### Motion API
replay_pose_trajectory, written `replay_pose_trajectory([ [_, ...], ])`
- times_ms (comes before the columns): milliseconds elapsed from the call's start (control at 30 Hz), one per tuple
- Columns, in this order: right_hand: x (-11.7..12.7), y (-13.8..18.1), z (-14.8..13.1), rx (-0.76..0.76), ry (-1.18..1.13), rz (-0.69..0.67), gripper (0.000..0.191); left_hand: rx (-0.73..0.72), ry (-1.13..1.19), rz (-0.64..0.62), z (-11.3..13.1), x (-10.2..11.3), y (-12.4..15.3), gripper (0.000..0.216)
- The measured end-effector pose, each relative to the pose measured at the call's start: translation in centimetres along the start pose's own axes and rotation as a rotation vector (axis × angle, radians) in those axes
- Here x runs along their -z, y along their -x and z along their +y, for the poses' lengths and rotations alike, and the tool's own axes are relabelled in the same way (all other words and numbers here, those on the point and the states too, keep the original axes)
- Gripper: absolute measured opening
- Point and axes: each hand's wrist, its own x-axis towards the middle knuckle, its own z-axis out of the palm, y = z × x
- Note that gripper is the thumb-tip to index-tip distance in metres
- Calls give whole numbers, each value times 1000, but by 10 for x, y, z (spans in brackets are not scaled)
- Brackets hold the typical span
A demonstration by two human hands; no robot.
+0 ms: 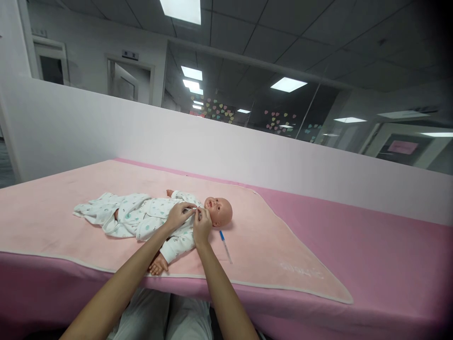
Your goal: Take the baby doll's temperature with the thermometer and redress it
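A bald baby doll (222, 211) lies on its back, its head to the right. It wears a white printed baby garment (145, 219), and one bare hand sticks out of the near sleeve. Over the doll's upper chest, just below the chin, my left hand (180, 215) and my right hand (201, 225) meet with fingertips pinched close together. A small white bit, apparently the garment's neckline, shows between the fingertips; its exact form is too small to tell. Both hands are closed, and they partly hide the collar and chest.
Near my right hand lies a slim clear stick with a blue end (222, 238). Under the doll, a peach blanket (269, 245) covers part of the pink tabletop (354, 236). A low white partition (219, 146) rises behind the table, with glass panels above.
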Motion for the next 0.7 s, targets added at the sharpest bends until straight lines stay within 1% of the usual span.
replay_pose_trajectory([
  [100,0,0,0,-1,-2,-4,30,-20,-58,-4,2,0,0,25],
  [267,1,0,-2,6,-31,1,31,-54,-113,42,2,-1,2,25],
  [367,1,0,-2,2,-49,-5,31,-67,-137,46,0,-2,3,26],
  [567,-2,0,1,-8,-37,-23,35,-85,-155,48,-2,-2,3,26],
  [700,-3,0,2,6,-35,-12,34,-90,-166,46,-3,-2,3,26],
])
